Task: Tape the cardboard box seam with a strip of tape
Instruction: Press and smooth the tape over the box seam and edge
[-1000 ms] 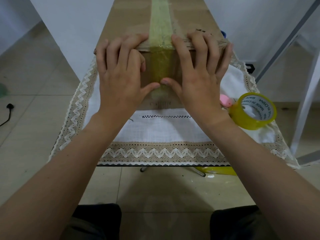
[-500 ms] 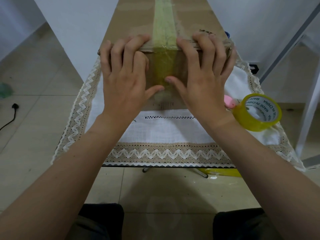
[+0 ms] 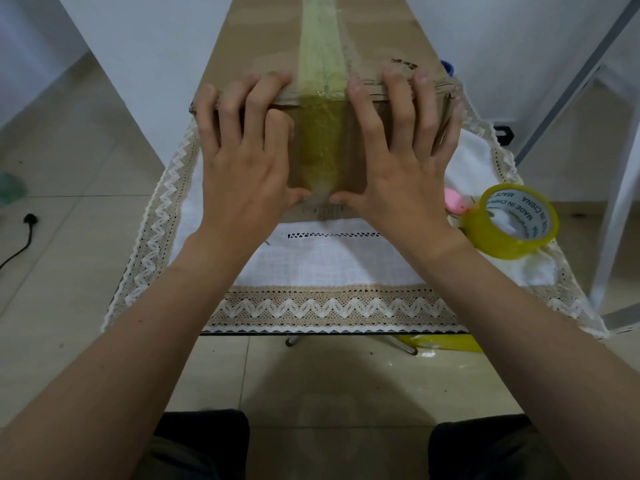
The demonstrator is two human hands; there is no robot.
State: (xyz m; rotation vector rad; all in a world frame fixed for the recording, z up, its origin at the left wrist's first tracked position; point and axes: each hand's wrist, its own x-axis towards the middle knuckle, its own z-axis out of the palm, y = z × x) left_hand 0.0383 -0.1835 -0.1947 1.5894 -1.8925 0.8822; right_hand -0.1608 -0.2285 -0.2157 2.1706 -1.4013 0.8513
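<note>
A long brown cardboard box point(image 3: 374, 39) lies on a cloth-covered table and runs away from me. A yellowish strip of tape point(image 3: 320, 133) covers its top seam and folds down over the near end face. My left hand point(image 3: 247, 157) lies flat on that face, left of the tape, fingertips hooked over the top edge. My right hand point(image 3: 401, 154) mirrors it on the right. Both thumbs press inward at the tape's lower end, almost touching. Neither hand holds anything.
A roll of yellow tape point(image 3: 512, 221) stands on the white lace-trimmed tablecloth point(image 3: 329, 271) to the right, beside a small pink object point(image 3: 453, 200). A white metal frame point(image 3: 620, 188) rises at the far right. A black cable point(image 3: 20, 237) lies on the tiled floor at left.
Both thumbs have slid down the tape on the box's end face, from about mid-height to its lower end. The fingers stay hooked over the top edge.
</note>
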